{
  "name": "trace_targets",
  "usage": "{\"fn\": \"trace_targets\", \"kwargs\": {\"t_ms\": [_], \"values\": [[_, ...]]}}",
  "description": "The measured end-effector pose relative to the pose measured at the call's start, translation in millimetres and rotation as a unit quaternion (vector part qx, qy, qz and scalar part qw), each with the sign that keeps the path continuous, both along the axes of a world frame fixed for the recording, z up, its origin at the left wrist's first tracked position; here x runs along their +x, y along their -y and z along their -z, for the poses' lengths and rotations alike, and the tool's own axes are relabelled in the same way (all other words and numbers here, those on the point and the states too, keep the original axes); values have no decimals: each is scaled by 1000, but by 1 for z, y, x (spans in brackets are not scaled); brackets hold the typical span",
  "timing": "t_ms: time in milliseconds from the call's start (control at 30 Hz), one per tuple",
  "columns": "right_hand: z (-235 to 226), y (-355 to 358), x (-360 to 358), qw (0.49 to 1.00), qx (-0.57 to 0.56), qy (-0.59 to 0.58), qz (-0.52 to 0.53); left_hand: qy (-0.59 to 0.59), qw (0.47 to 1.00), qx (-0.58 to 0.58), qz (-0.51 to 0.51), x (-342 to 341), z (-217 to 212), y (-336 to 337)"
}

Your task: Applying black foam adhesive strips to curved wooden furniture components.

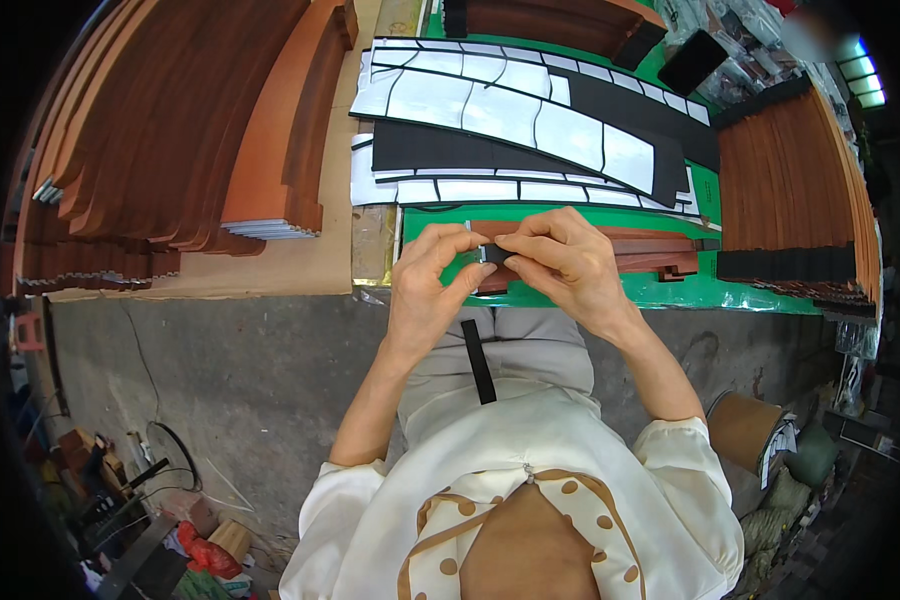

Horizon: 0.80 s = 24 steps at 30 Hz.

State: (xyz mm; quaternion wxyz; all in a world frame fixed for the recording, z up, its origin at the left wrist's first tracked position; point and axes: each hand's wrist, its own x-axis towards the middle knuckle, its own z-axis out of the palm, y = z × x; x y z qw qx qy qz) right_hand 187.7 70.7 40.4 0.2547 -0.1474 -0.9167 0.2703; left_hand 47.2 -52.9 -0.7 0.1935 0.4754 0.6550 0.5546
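Observation:
My left hand (432, 278) and my right hand (568, 264) meet at the table's front edge. Between their pinched thumbs and fingers is a short black strip (494, 254), gripped from both sides. It lies at the left end of a reddish-brown wood-grain profile (655, 248), which extends rightward beneath my right hand. The fingers partly cover the strip, so whether it is fixed to the profile cannot be seen. A longer black strip (478, 362) rests on my lap.
Black sheets with white backing (510, 100) overlap on the green tabletop (750, 295). Brown profiles are stacked at left (280, 130), and black-ended ones at right (785, 180). A dark phone (692, 64) lies at the back right. A brown drum (745, 430) stands on the floor.

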Motion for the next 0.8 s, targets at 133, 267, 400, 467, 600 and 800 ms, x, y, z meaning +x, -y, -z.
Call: {"fn": "trace_targets", "kwargs": {"t_ms": [133, 267, 400, 467, 600, 800], "values": [[1, 1, -1, 1000, -2, 2, 0, -12, 1000, -3, -6, 0, -1, 2], [2, 1, -1, 1000, -5, 0, 4, -15, 1000, 8, -10, 2, -1, 2], [6, 5, 6, 1000, 5, -1, 24, -34, 998, 53, -21, 12, -2, -3], [10, 8, 6, 996, 34, -74, 40, -236, 964, 117, -36, 10, 10, -4], [19, 6, 11, 977, 183, -103, 34, -268, 957, 107, -43, 13, 11, 1], [12, -27, 55, 966, 226, -79, 100, -251, 966, 58, -18, 10, -4, 1]]}}
